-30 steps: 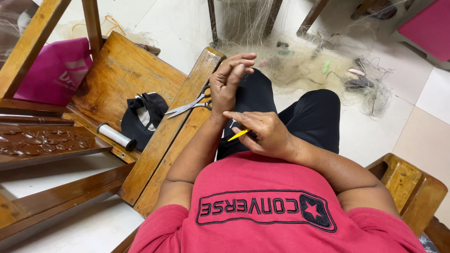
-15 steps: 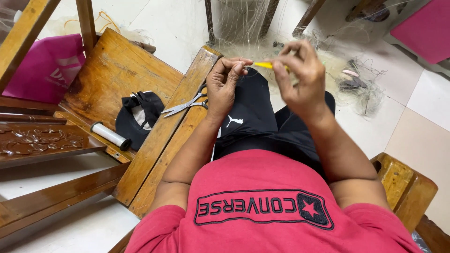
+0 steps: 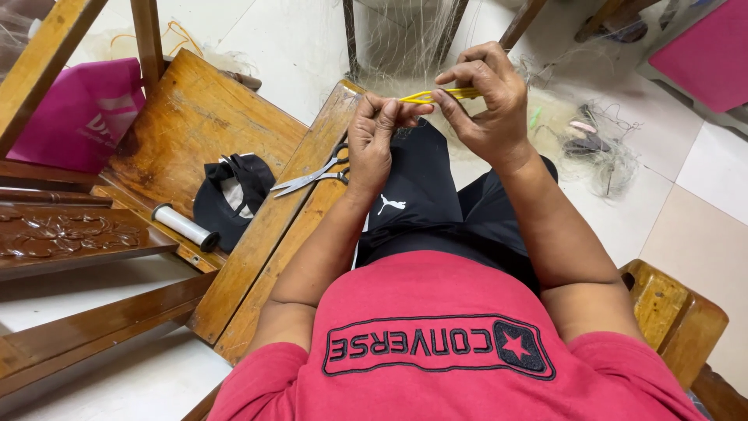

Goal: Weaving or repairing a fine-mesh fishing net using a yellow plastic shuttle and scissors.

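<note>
My right hand [image 3: 485,101] grips a thin yellow netting needle [image 3: 436,96] between thumb and fingers, held level above my knees. Close beside it, my left hand [image 3: 374,136] has its fingers pinched together at the needle's left tip, seemingly on fine net thread that is too thin to see clearly. A pale fishing net [image 3: 413,39] hangs and spreads on the floor just beyond both hands. Metal scissors [image 3: 315,175] lie on the wooden plank under my left wrist.
A wooden chair seat [image 3: 187,125] at left carries a black cap [image 3: 230,195] and a white thread spool [image 3: 183,226]. A pink bag [image 3: 78,117] leans at far left. A wooden armrest [image 3: 674,312] sits at right. Pink cushion [image 3: 701,47] top right.
My right hand rose from my lap up and away with the yellow needle, then came back left to meet my left hand. The left hand stayed near the plank.
</note>
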